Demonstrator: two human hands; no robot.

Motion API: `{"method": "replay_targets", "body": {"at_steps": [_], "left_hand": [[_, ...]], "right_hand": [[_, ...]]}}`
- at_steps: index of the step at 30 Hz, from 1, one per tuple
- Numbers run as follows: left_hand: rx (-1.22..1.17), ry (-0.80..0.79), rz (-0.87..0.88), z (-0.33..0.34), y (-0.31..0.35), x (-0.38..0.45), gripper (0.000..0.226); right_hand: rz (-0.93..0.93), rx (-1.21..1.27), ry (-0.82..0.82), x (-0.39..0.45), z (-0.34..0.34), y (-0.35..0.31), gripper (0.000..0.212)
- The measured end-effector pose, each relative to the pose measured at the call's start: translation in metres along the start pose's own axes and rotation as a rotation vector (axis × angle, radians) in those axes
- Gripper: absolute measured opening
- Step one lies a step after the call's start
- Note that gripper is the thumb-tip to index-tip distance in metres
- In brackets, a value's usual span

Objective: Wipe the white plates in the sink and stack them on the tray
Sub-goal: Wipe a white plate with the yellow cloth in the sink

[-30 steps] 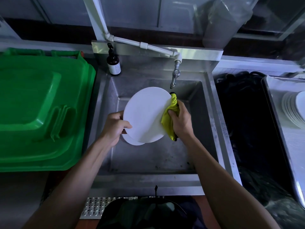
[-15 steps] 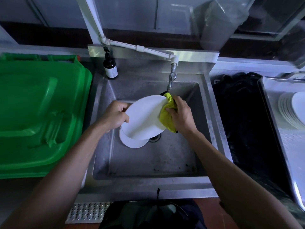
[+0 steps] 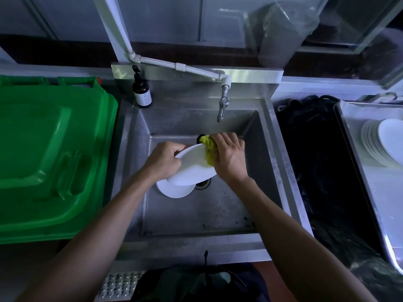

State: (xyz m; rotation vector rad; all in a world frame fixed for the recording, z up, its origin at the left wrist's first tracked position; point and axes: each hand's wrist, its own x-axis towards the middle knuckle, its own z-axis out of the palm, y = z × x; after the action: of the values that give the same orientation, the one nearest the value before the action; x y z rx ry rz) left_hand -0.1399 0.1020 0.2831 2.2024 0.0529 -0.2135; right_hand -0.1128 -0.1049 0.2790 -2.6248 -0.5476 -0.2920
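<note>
Over the steel sink (image 3: 268,162) I hold a white plate (image 3: 192,168), tilted nearly flat. My left hand (image 3: 162,160) grips its left rim. My right hand (image 3: 229,155) holds a yellow-green cloth (image 3: 209,149) bunched against the plate's right edge. Another white plate (image 3: 174,190) lies on the sink floor just below, partly hidden by the held one. A stack of white plates (image 3: 381,142) sits on the metal tray (image 3: 370,192) at the far right.
A tap (image 3: 222,107) hangs over the sink's back, with a dark pump bottle (image 3: 141,90) on the rim at left. A green bin lid (image 3: 50,158) fills the left side. A black bag-lined tub (image 3: 316,160) sits between sink and tray.
The plate has tipped from facing me to almost flat and dropped lower. My right hand with the cloth has moved up round the plate's far right edge.
</note>
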Motion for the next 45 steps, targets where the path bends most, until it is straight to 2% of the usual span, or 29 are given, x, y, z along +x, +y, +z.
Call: {"method": "replay_targets", "body": {"at_steps": [2, 5, 7, 9, 10, 12, 13, 15, 17, 21, 23, 26, 29, 32, 36, 38, 42, 45], "left_hand": [[-0.076, 0.100, 0.006, 0.010, -0.005, -0.009, 0.056], [-0.237, 0.301, -0.075, 0.026, -0.026, -0.026, 0.038], [-0.450, 0.445, -0.277, 0.039, -0.039, -0.039, 0.018], [-0.763, 0.503, -0.563, 0.048, -0.046, -0.051, 0.009], [-0.930, 0.459, -0.679, 0.051, -0.047, -0.056, 0.013], [-1.256, 0.252, -0.786, 0.053, -0.043, -0.060, 0.042], [-1.388, 0.152, -0.778, 0.052, -0.040, -0.060, 0.059], [-1.529, 0.068, -0.741, 0.046, -0.030, -0.054, 0.080], [-1.554, 0.083, -0.746, 0.039, -0.017, -0.045, 0.079], [-1.571, 0.154, -0.809, 0.032, -0.001, -0.034, 0.041], [-1.643, 0.201, -0.807, 0.032, 0.002, -0.032, 0.034], [-1.682, 0.288, -0.784, 0.032, 0.004, -0.029, 0.024], [-1.596, 0.327, -0.772, 0.030, 0.001, -0.027, 0.011], [-1.460, 0.386, -0.752, 0.029, -0.006, -0.023, 0.017], [-1.304, 0.396, -0.702, 0.033, -0.012, -0.022, 0.020], [-1.248, 0.383, -0.678, 0.037, -0.014, -0.023, 0.024], [-1.228, 0.335, -0.685, 0.048, -0.014, -0.024, 0.021], [-1.242, 0.307, -0.661, 0.053, -0.014, -0.026, 0.031]], "right_hand": [[0.022, -0.005, 0.037, -0.004, 0.001, 0.000, 0.025], [0.087, 0.003, 0.095, -0.007, 0.003, 0.006, 0.032], [0.120, 0.025, 0.144, -0.010, 0.003, 0.009, 0.033], [0.133, 0.044, 0.187, -0.012, 0.005, 0.010, 0.032], [0.135, 0.050, 0.206, -0.013, 0.006, 0.010, 0.031], [0.132, 0.054, 0.232, -0.014, 0.008, 0.007, 0.032], [0.123, 0.056, 0.239, -0.015, 0.009, 0.005, 0.033], [0.092, 0.060, 0.246, -0.018, 0.010, 0.001, 0.035], [0.062, 0.061, 0.245, -0.022, 0.011, -0.002, 0.038], [0.006, 0.067, 0.235, -0.031, 0.013, -0.001, 0.033], [-0.033, 0.077, 0.208, -0.036, 0.013, 0.001, 0.032], [-0.099, 0.091, 0.111, -0.044, 0.010, 0.012, 0.034], [-0.132, 0.077, -0.030, -0.050, 0.007, 0.022, 0.041], [-0.130, 0.099, -0.113, -0.055, 0.006, 0.022, 0.050], [-0.093, 0.161, -0.164, -0.051, 0.000, 0.008, 0.039], [-0.038, 0.225, -0.157, -0.042, -0.003, -0.007, 0.045], [0.043, 0.340, -0.164, -0.026, 0.002, -0.028, 0.044], [0.163, 0.415, -0.198, -0.023, 0.009, -0.034, 0.044]]}}
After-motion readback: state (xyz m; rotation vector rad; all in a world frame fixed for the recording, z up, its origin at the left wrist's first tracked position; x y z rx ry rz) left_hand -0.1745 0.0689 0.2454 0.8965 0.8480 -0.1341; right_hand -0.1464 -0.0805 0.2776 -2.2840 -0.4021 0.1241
